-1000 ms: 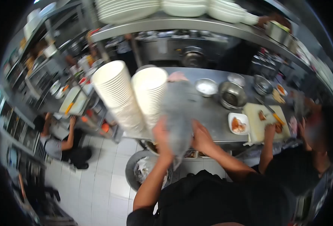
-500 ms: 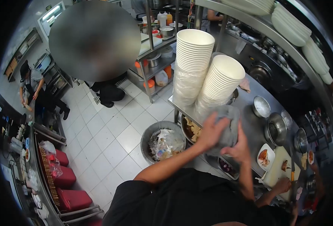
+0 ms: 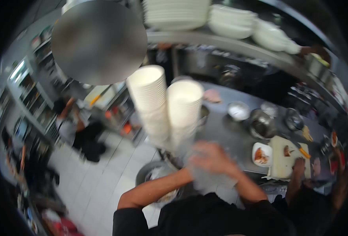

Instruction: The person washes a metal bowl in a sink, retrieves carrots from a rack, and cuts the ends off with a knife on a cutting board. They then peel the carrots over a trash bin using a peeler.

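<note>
Both hands meet in front of my body, around a crumpled grey cloth point(image 3: 211, 181) that hangs below them. My left hand point(image 3: 194, 162) is closed on it, its fingers smeared by motion. Across the top of the cloth lies my right hand point(image 3: 217, 158), also closed and overlapping the left, so the fingers are partly hidden. Just beyond them stand two tall stacks of white tubs, the left stack point(image 3: 147, 88) and the right stack point(image 3: 184, 106), with plastic wrap low down. Beneath my left forearm is a round bin point(image 3: 144, 171) lined with rubbish.
On the steel counter point(image 3: 221, 135) are metal bowls point(image 3: 262, 124), a white dish of food point(image 3: 262, 154) and a cutting board point(image 3: 278, 165) with an orange-handled knife point(image 3: 303, 150). A co-worker's hand point(image 3: 298, 167) rests at the board. Plates point(image 3: 231, 21) line the overhead shelf.
My view has swung right, bringing more of the counter and overhead shelf into sight. My hands have drawn closer together on the cloth, and it now hangs lower.
</note>
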Demonstrator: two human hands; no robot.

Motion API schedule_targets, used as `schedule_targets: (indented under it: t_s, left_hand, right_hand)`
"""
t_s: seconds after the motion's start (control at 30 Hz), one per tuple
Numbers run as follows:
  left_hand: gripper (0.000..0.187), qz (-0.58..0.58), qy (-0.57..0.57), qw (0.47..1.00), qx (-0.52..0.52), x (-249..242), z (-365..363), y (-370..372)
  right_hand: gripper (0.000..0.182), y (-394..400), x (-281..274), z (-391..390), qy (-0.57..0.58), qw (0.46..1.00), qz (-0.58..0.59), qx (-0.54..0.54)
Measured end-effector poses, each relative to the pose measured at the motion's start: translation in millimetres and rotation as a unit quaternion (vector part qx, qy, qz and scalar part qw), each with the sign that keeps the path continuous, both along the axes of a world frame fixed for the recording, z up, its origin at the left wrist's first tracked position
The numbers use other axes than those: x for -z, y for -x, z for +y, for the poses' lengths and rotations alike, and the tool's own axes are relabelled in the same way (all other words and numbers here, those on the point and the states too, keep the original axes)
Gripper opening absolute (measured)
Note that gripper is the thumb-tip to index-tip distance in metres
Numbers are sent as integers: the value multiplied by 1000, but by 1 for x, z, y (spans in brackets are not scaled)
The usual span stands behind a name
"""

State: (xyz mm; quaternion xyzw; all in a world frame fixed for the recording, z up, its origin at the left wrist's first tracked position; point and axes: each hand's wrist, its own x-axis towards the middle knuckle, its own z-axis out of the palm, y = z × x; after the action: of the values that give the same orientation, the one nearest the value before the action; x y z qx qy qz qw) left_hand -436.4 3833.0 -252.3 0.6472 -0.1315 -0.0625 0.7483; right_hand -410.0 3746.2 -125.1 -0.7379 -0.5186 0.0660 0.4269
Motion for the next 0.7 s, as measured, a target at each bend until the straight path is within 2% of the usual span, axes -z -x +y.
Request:
schedule_targets:
  t_s: [0.03,0.07,0.1,0.13,0.17,0.2,0.3,0.33,0.37,0.4,0.43,0.47,0.5,0.53,0.57,0.6,0.63,0.7]
  left_hand:
    - [47,27,176,984,3,14,-14,-20]
    - [48,-47,11,998,32,-1,-28,-31]
    - [49,-126,-153,979,50,-17,-41,-38]
    - [50,-200,-308,928,58,-30,-52,-40]
    - [52,-265,-450,850,60,-38,-60,-37]
    - [53,-320,-577,749,58,-39,-65,-33]
    - [52,-392,-474,778,124,15,-64,-73]
    - [51,-263,-290,906,159,29,-57,-62]
    - [50,-114,-85,973,182,46,-37,-43]
    - [49,-89,-104,978,156,36,-25,-26]
    - [48,-64,-122,982,131,25,-12,-9]
    - [47,-168,-359,916,63,-5,-3,10]
    - [45,-94,-350,931,44,17,12,20]
    - [43,-22,-340,940,25,42,30,35]
    - [41,10,-359,933,-19,56,46,55]
    - [39,43,-378,922,-64,70,60,74]
    - [39,68,-374,919,-107,94,76,88]
    - [38,140,-364,901,-189,149,95,123]
  right_hand:
    - [36,21,-3,7,5,996,-82,36]
    - [41,30,5,9,36,997,-59,16]
    - [41,39,-5,7,49,995,-84,7]
    - [42,49,-17,3,64,992,-105,-6]
    - [43,51,-24,1,24,997,-62,-23]
    - [44,53,-28,-2,-16,999,-16,-43]
    - [43,48,-61,-16,-141,976,160,-43]
    - [42,37,-82,-26,-183,978,102,12]
    - [40,21,-106,-39,-222,972,44,66]
    - [36,6,-129,-52,-271,941,-119,163]
    - [35,-23,-156,-66,-293,915,-176,213]
    - [30,-27,-180,-66,-413,863,-57,285]
    - [29,-52,-209,-72,-478,827,-33,295]
    - [29,-67,-239,-69,-551,784,-54,280]
    - [30,-99,-266,-76,-577,764,-103,271]
    - [28,-128,-292,-82,-593,721,-139,331]
    - [42,-161,-318,-88,-640,710,-124,266]
    - [39,-213,-353,-85,-632,723,-103,260]
